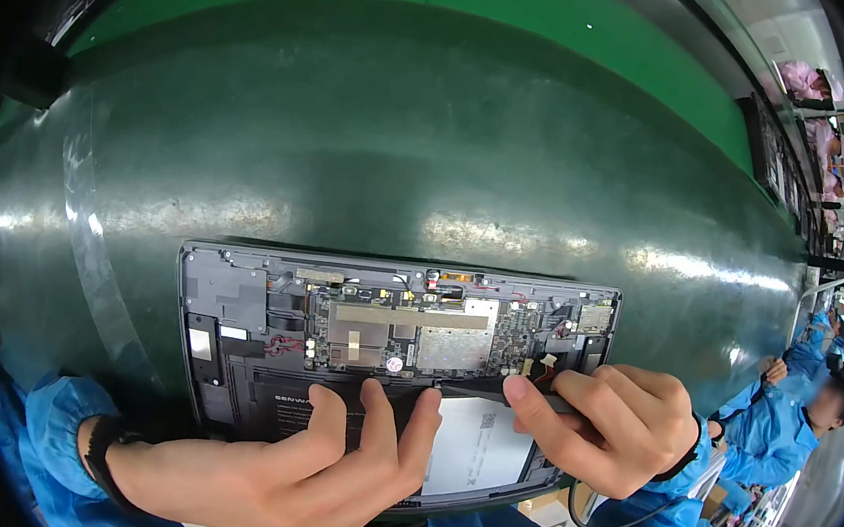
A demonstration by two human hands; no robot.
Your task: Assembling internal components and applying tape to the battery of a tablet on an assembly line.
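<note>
An opened tablet (230,282) lies back side up before me, its circuit board (406,332) bare along the upper middle. Below the board sit a black battery (304,409) and a silvery-white panel (471,449). My left hand (325,456) reaches in from the lower left with fingers spread; its fingertips rest at the board's lower edge, over the battery. My right hand (619,426) is closed, thumb against fingers, around a slim dark strip or tool (481,389) that points left along that same edge. Its exact kind cannot be made out.
The tablet rests on a dark green mat (373,139). Clear tape (94,225) runs down the mat's left side. A black cable (576,508) loops below my right hand. A person in blue (778,435) is at the right; people in pink are farther off.
</note>
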